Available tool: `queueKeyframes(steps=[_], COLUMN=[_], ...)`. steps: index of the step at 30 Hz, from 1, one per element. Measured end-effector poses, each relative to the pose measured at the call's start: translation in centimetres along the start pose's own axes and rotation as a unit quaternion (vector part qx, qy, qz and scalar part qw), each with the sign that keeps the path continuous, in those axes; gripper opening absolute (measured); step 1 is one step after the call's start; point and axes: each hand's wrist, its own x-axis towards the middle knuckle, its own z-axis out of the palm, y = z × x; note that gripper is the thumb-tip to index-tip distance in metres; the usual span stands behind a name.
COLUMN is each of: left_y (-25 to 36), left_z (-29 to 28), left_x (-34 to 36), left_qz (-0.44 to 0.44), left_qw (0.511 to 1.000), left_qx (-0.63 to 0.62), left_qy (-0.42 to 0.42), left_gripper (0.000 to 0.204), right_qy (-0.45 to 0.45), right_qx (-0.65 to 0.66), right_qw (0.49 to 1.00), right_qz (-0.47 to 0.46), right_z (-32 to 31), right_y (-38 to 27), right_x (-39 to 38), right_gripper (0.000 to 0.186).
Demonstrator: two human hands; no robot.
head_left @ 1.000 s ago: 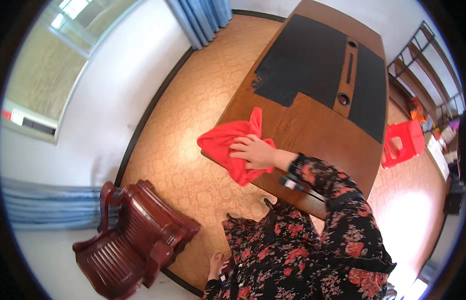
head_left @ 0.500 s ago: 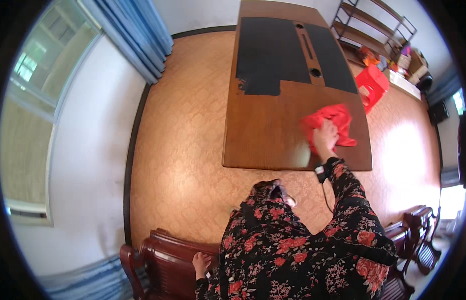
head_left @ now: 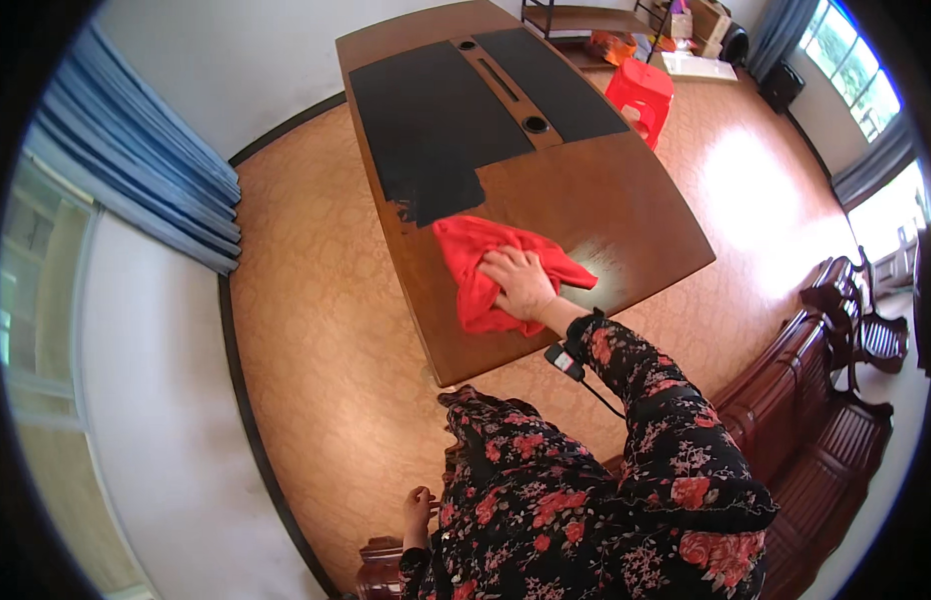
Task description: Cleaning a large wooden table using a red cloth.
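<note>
One red cloth (head_left: 470,262), bunched, on the wooden desk (head_left: 606,205), toward its near-left corner: inboard of the left edge, between the near edge and the ragged end of the black panel (head_left: 426,120). Its upper-left tip lies just beside that torn border; another tip points toward the desk's right side.

Right hand (head_left: 521,284): palm down over the cloth's middle, fingers extended and slightly parted. Cannot tell whether a fold is pinched underneath. Small black device (head_left: 563,360) at the wrist, cable trailing. Left hand (head_left: 418,512): low beside the floral garment (head_left: 546,500), away from the desk, fingers loosely bent, nothing seen in it.

Handling (judged): cloth light, limp, not fragile; should slide readily on the smooth wood, may snag at the torn border. Best hold: flat palm on the thick central folds, fingertips gathering the loose tips.

Red plastic stool (head_left: 643,88) beyond the desk's right edge.
</note>
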Motion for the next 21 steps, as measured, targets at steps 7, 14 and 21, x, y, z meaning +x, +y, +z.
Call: queueKeyframes(steps=[7, 14, 21], left_y=[6.2, 7.2, 24.6], left_z=[-8.5, -16.9, -18.1], left_x=[5.4, 8.2, 10.2], left_qz=[-0.032, -0.068, -0.021], left_qw=[0.994, 0.980, 0.981], left_qx=[0.102, 0.163, 0.191], left_qy=[0.023, -0.094, 0.000], left_gripper=[0.033, 0.033, 0.036], right_qy=[0.110, 0.130, 0.122], right_qx=[-0.019, -0.040, -0.067], right_qw=[0.948, 0.916, 0.934], right_qz=[0.297, 0.376, 0.330], right_z=[2.0, 1.8, 1.2], right_y=[7.1, 10.3, 11.8], right_x=[12.3, 17.0, 12.4], right_gripper=[0.055, 0.057, 0.058])
